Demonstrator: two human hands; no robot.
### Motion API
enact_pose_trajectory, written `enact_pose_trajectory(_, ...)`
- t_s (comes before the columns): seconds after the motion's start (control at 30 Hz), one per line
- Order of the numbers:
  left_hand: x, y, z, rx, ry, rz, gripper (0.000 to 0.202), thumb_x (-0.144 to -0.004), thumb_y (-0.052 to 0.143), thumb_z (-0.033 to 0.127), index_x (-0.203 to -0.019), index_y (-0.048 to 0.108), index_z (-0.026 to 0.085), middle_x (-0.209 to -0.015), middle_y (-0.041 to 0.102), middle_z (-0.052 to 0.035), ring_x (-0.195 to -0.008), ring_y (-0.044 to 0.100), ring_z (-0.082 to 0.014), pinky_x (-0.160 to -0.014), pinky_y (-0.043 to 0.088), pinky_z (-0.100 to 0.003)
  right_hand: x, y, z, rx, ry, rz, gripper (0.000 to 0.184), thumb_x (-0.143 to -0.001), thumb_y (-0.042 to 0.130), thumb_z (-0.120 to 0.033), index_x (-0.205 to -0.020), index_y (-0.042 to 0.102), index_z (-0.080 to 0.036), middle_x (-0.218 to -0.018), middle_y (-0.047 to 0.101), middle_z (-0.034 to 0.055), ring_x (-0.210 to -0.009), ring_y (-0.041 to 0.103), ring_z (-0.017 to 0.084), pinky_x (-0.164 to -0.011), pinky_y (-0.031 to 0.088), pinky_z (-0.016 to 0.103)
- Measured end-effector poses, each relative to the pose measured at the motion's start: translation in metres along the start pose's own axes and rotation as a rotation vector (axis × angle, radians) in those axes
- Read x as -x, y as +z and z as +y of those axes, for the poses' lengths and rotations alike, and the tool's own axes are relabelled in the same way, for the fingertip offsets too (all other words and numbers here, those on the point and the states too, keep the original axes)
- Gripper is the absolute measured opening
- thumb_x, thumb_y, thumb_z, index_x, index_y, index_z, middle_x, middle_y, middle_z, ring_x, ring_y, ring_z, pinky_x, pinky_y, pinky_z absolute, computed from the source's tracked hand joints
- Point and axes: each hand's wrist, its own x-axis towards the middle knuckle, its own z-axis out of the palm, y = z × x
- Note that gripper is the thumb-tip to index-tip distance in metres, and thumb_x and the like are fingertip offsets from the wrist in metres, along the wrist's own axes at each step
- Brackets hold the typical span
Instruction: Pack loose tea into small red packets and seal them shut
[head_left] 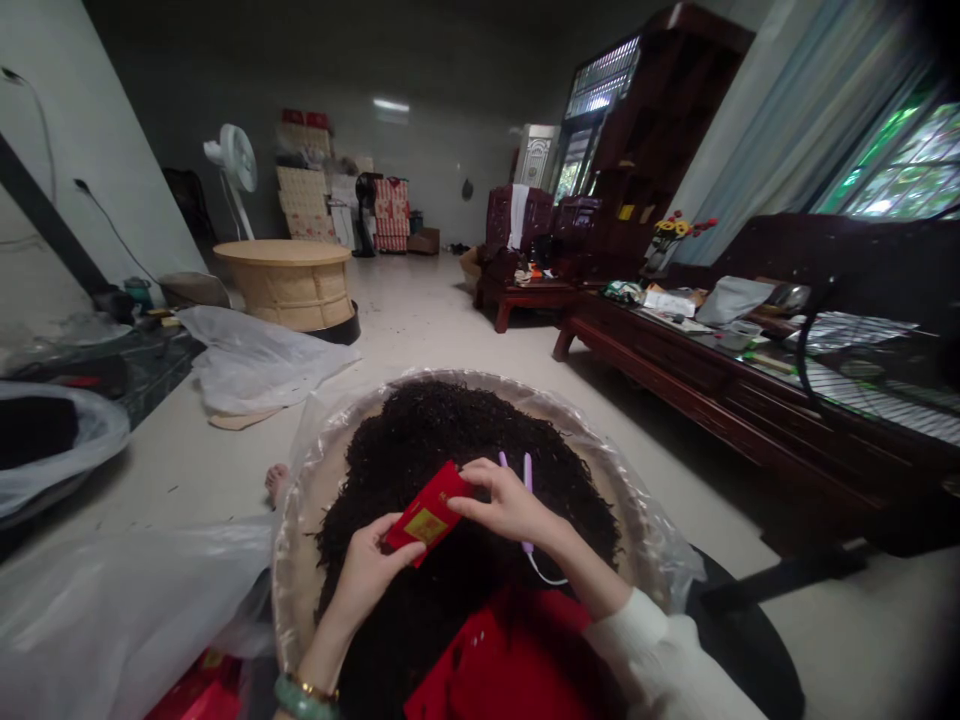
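Note:
A small red packet (429,513) with a gold label is held tilted above the dark dried leaves, which look like tea (465,425). My left hand (369,568) grips its lower left end between thumb and fingers. At the upper right end, my right hand (506,502) pinches the packet's edge. The leaves are heaped in a wide round basket (291,560) lined with clear plastic. Just behind my right hand, a lilac clamp-like tool (528,472) with two arms and a white cord lies on the leaves. Red material (510,660) spreads at the basket's near side.
Clear plastic sheets (255,360) lie on the floor to the left, near a round wooden drum-shaped table (281,252). More red packets (206,685) show under plastic at lower left. A dark wooden bench (675,370) runs along the right. A black round base (750,640) stands beside the basket.

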Motion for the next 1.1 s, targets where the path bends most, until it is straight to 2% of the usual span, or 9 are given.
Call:
enact_pose_trajectory(0.07,0.001,0.004,0.000,-0.014,0.013,-0.009,0.032,-0.058,0.071,0.026,-0.089,0.071,0.016,-0.083,0.076,-0.0035,-0.077,0.069,-0.0231,-0.073,0.054,-0.032,-0.001,-0.001,-0.003,-0.026,0.006,-0.045,0.013,-0.080,0.068,-0.028,-0.089,0.071,-0.019,-0.089,0.070,0.0033,-0.087,0.059,0.018,-0.081,0.045,0.029)
enact_pose_trajectory(0.2,0.004,0.014,0.003,-0.004,-0.002,-0.079,0.038,-0.057,0.072,0.023,-0.095,0.070,0.017,-0.092,0.076,-0.0042,-0.084,0.069,-0.0247,-0.079,0.054,-0.035,-0.003,0.001,-0.006,-0.040,0.010,-0.156,0.013,-0.085,0.061,-0.021,-0.079,0.072,-0.017,-0.078,0.071,0.0008,-0.080,0.062,0.017,-0.081,0.047,0.029)
enact_pose_trajectory(0.3,0.004,0.021,0.007,0.104,-0.028,-0.155,0.043,-0.059,0.073,0.025,-0.100,0.068,0.015,-0.097,0.075,-0.0066,-0.087,0.069,-0.0250,-0.080,0.054,-0.036,-0.002,0.004,-0.012,0.023,-0.038,-0.174,0.015,-0.085,0.060,-0.017,-0.074,0.071,-0.018,-0.078,0.071,0.0011,-0.083,0.063,0.017,-0.084,0.047,0.030)
enact_pose_trajectory(0.43,0.002,0.024,0.007,0.170,-0.013,-0.168,0.035,-0.061,0.074,0.028,-0.093,0.069,0.014,-0.089,0.075,-0.0061,-0.085,0.068,-0.0245,-0.080,0.054,-0.036,0.006,0.000,-0.024,0.066,-0.164,-0.034,0.011,-0.085,0.061,-0.022,-0.089,0.072,-0.022,-0.091,0.072,0.0043,-0.099,0.061,0.020,-0.088,0.047,0.032)
enact_pose_trajectory(0.57,0.001,0.021,-0.001,0.158,0.023,-0.087,0.036,-0.060,0.075,0.029,-0.093,0.071,0.016,-0.091,0.075,-0.0057,-0.087,0.068,-0.0248,-0.084,0.053,-0.038,0.014,-0.011,-0.030,0.028,-0.207,0.133,0.019,-0.091,0.052,-0.028,-0.094,0.070,-0.021,-0.094,0.069,0.0072,-0.087,0.063,0.017,-0.079,0.050,0.031)
enact_pose_trajectory(0.77,0.004,0.022,-0.002,0.034,0.133,0.000,0.030,-0.064,0.071,0.027,-0.093,0.073,0.021,-0.094,0.075,-0.0039,-0.086,0.068,-0.0225,-0.083,0.054,-0.036,0.017,-0.010,-0.037,0.140,-0.074,-0.044,0.019,-0.081,0.066,-0.024,-0.099,0.069,-0.019,-0.088,0.065,0.0045,-0.065,0.059,0.012,-0.060,0.048,0.024)
enact_pose_trajectory(0.93,0.004,0.023,0.005,-0.073,0.151,-0.018,0.031,-0.065,0.070,0.029,-0.095,0.072,0.021,-0.088,0.075,-0.0024,-0.080,0.068,-0.0215,-0.077,0.055,-0.033,0.010,0.003,-0.031,0.102,0.052,0.034,0.014,-0.077,0.061,-0.009,-0.078,0.069,-0.020,-0.072,0.063,-0.0006,-0.054,0.057,0.010,-0.050,0.045,0.020)
enact_pose_trajectory(1.0,0.002,0.022,0.007,-0.076,0.141,-0.024,0.030,-0.067,0.069,0.030,-0.095,0.072,0.020,-0.086,0.076,-0.0024,-0.080,0.068,-0.0216,-0.076,0.054,-0.032,0.007,0.002,-0.025,-0.003,0.127,0.060,0.013,-0.076,0.060,-0.010,-0.077,0.069,-0.019,-0.069,0.063,-0.0015,-0.046,0.055,0.008,-0.043,0.043,0.018)
enact_pose_trajectory(1.1,0.000,0.022,0.009,-0.050,0.115,-0.009,0.030,-0.066,0.070,0.033,-0.092,0.072,0.018,-0.086,0.076,-0.0032,-0.080,0.069,-0.0231,-0.076,0.054,-0.032,0.005,-0.008,-0.015,-0.100,0.222,0.135,0.009,-0.075,0.060,-0.015,-0.075,0.068,-0.019,-0.064,0.063,-0.0022,-0.045,0.058,0.010,-0.042,0.044,0.019)
